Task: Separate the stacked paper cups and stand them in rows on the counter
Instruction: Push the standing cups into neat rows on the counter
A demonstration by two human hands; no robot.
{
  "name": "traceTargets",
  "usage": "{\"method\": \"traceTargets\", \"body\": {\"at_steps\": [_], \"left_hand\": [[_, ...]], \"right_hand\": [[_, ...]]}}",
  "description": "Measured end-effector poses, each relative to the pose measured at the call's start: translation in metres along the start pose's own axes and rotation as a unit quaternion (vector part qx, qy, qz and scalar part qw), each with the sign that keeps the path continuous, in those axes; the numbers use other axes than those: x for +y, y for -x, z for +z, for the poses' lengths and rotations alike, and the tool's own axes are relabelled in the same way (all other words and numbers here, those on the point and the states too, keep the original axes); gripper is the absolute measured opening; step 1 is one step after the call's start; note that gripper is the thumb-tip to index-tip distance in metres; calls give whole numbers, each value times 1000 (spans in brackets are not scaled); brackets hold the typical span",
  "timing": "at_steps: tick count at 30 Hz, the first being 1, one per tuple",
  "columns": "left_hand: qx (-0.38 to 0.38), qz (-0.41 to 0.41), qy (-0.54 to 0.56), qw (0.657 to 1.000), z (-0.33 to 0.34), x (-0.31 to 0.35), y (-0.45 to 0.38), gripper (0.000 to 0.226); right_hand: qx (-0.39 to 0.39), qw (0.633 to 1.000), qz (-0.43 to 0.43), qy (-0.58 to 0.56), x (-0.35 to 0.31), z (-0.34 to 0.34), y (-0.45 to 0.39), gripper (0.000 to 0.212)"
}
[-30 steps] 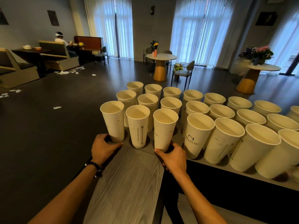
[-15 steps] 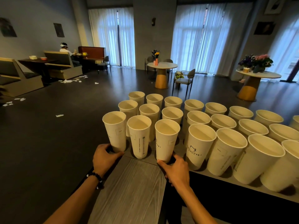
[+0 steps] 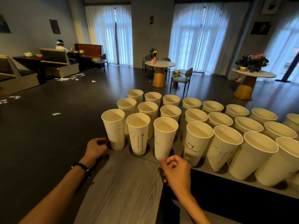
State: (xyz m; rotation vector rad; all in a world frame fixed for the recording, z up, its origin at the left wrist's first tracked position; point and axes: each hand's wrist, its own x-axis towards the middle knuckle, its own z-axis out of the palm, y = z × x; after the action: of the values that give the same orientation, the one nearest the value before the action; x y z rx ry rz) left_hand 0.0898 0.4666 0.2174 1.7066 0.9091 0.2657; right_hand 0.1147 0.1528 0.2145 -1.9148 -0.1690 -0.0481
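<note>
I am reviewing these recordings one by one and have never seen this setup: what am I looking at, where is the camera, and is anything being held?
There is no machine here. One wide-angle camera sits on a person's head and looks forward and down, so the two bare arms reaching in from below are that person's own.

On the grey wood-grain counter stand many tall white paper cups, upright and open, in three rows running off to the right.

The left hand, with a dark bead bracelet at the wrist, rests by the base of the front-left cup. The right hand has its fingertips at the base of the third front-row cup. Neither hand lifts a cup; whether they grip or only touch, I cannot tell.

Behind is a café room with round tables and curtained windows.
</note>
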Motion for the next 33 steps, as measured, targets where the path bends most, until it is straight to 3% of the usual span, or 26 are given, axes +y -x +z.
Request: {"method": "traceTargets", "body": {"at_steps": [6, 9, 11, 18, 24, 33], "left_hand": [[129, 154, 98, 975, -45, 68, 4, 32], [121, 233, 98, 960, -56, 126, 12, 10], [104, 264, 36, 958, -52, 155, 10, 10], [15, 212, -179, 961, -21, 179, -39, 35], [6, 224, -229, 947, -4, 178, -75, 46], [3, 236, -289, 928, 16, 188, -91, 27]], "right_hand": [[-53, 994, -92, -10, -88, -53, -6, 21], [-98, 983, -148, 44, -142, -71, -44, 16], [-109, 973, -172, 104, -168, -71, -76, 18], [-145, 928, -222, 262, -182, -17, -167, 16], [-165, 913, -234, 290, -167, 20, -193, 21], [-162, 873, -263, 378, -168, 28, -220, 18]]}}
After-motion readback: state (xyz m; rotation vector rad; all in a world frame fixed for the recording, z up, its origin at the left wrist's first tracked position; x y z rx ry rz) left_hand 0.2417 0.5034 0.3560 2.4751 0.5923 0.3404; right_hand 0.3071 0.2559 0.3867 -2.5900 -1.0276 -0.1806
